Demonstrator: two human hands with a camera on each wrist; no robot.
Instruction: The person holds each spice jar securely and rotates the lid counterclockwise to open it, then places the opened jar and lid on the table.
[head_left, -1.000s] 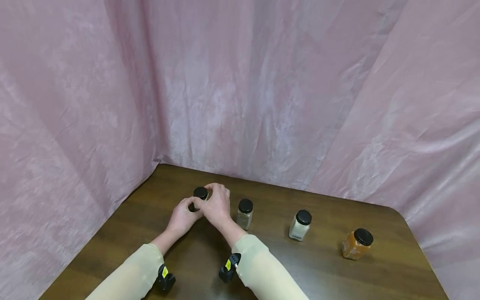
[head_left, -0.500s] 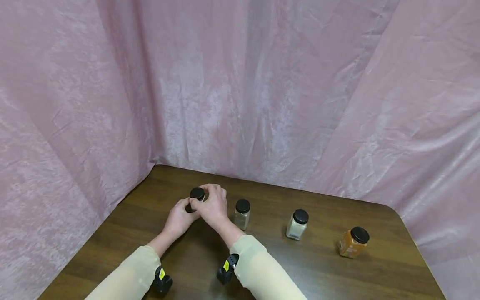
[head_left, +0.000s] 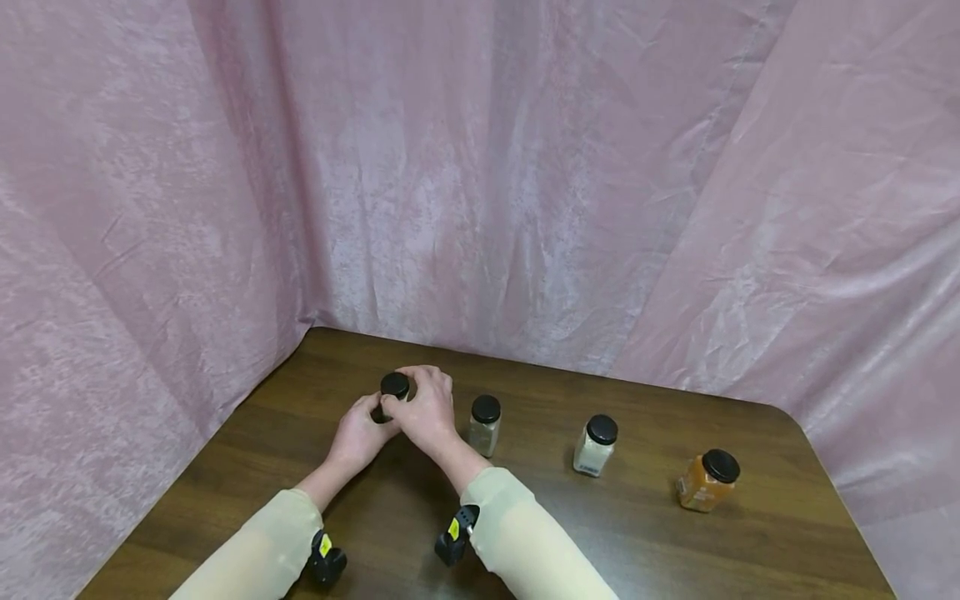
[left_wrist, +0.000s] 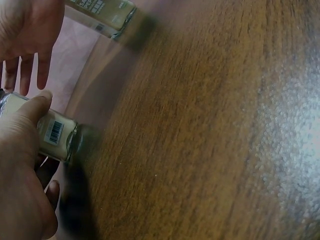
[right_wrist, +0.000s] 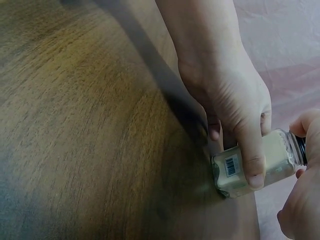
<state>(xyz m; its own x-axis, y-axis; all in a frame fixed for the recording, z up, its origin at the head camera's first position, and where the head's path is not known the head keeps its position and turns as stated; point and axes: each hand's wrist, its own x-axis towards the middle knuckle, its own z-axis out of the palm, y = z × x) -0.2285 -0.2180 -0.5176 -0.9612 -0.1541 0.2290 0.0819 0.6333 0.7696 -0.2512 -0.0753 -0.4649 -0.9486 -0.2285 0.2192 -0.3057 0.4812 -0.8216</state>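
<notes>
A small glass spice jar [right_wrist: 276, 154] with a pale powder and a barcode label stands between my two hands, at the table's left side. In the head view its black lid [head_left: 394, 385] shows above the fingers. My left hand [head_left: 357, 439] grips the jar's body, its thumb across the glass, as the left wrist view also shows. My right hand [head_left: 427, 414] holds the jar at the lid, thumb on the near side and fingers on the far side. The right wrist view shows those fingertips around the lid, partly cut off by the frame edge.
To the right of the hands stands a black-lidded jar with greyish-green contents [head_left: 483, 429]. Beyond it are a jar of white contents [head_left: 592, 452] and a jar of orange contents [head_left: 702, 487]. Pink curtains [head_left: 480, 183] hang behind the wooden table [head_left: 645, 542].
The head view has shifted slightly, so everything sits a little farther left than a second ago. Both hands stay on the jar with little visible movement.
</notes>
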